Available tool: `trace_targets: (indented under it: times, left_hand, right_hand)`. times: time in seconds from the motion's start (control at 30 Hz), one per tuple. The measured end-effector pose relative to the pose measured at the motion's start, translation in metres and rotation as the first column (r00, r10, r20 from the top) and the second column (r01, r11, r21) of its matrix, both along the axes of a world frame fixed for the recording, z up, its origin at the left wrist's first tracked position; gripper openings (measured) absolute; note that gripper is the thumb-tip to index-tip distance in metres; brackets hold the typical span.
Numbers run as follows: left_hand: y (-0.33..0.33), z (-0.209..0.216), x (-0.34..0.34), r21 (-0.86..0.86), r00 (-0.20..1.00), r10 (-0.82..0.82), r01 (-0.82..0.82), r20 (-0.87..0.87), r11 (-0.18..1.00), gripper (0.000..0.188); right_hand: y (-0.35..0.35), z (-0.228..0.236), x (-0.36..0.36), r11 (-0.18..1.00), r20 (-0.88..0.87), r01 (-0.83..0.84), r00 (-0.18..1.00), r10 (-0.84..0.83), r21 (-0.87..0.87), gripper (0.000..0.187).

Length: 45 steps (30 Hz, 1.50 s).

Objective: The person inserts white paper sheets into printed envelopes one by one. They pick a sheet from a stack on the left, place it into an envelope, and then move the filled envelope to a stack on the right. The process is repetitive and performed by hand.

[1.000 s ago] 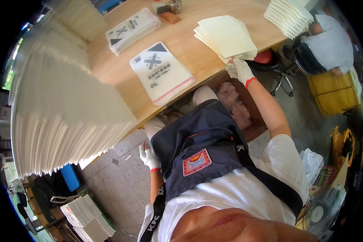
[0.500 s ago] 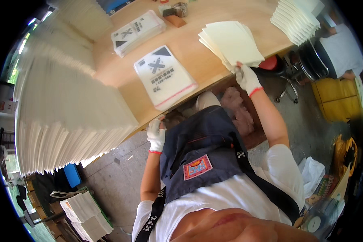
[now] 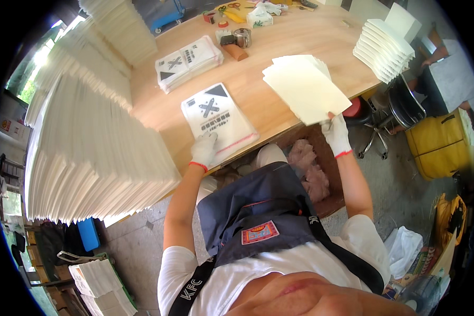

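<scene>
My left hand (image 3: 204, 149), in a white knit glove with a red cuff, lies on the near left edge of a stack of clear plastic bags (image 3: 222, 113) printed in black, fingers laid out over the plastic. In a matching glove, my right hand (image 3: 337, 135) pinches the near corner of the top cream paper sheet (image 3: 310, 92) at the table's front edge. More cream sheets (image 3: 288, 62) lie fanned beneath it. The thumb is on top of the paper; the other fingers are partly hidden under it.
Tall stacks of white sheets (image 3: 95, 152) line the left side. Another bag bundle (image 3: 189, 63), a metal tin (image 3: 243, 37) and tools stand farther back on the wooden table (image 3: 279, 45). White pads (image 3: 382, 50) are piled far right, near a seated person (image 3: 453, 68). Below sits a bin with pink material (image 3: 313, 174).
My left hand has moved up from beside my lap onto the plastic bag stack. My right hand has drawn the top cream sheet toward me and rightward, off the fanned pile. The view has shifted.
</scene>
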<state>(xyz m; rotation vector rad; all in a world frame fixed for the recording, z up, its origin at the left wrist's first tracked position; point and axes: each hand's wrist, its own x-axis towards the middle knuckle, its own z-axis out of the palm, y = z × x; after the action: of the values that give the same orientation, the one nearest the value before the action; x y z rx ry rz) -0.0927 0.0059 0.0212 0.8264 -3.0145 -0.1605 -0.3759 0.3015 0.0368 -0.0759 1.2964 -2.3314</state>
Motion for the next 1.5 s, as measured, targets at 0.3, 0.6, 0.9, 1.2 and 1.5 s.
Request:
trace_targets:
  times: [0.3,0.6,0.9,1.2,1.5]
  left_hand:
    - [-0.032,-0.052,0.024,0.46,0.862,0.178,0.071,-0.475,0.885,0.03]
    - [-0.005,-0.02,0.028,-0.131,0.931,-0.037,-0.011,-0.363,0.991,0.032]
    - [-0.013,0.002,0.025,0.582,0.841,0.193,0.168,-0.506,0.795,0.031]
    - [0.069,-0.029,0.006,0.561,0.225,0.516,0.261,-0.827,0.786,0.036]
    - [0.145,-0.083,-0.016,0.621,0.365,0.918,0.759,-0.154,-0.197,0.045]
  right_hand:
    - [0.015,-0.045,0.111,0.793,0.29,-0.593,0.74,0.606,-0.142,0.024]
    - [0.012,-0.062,0.175,0.931,0.429,-0.33,0.826,0.366,-0.159,0.017]
    - [0.007,-0.048,0.183,0.929,0.449,-0.271,0.818,0.36,-0.252,0.009]
    - [0.004,-0.018,0.203,0.916,0.337,-0.354,0.852,0.399,-0.189,0.018]
    - [0.02,-0.008,0.217,0.865,0.252,-0.497,0.831,0.495,-0.059,0.027]
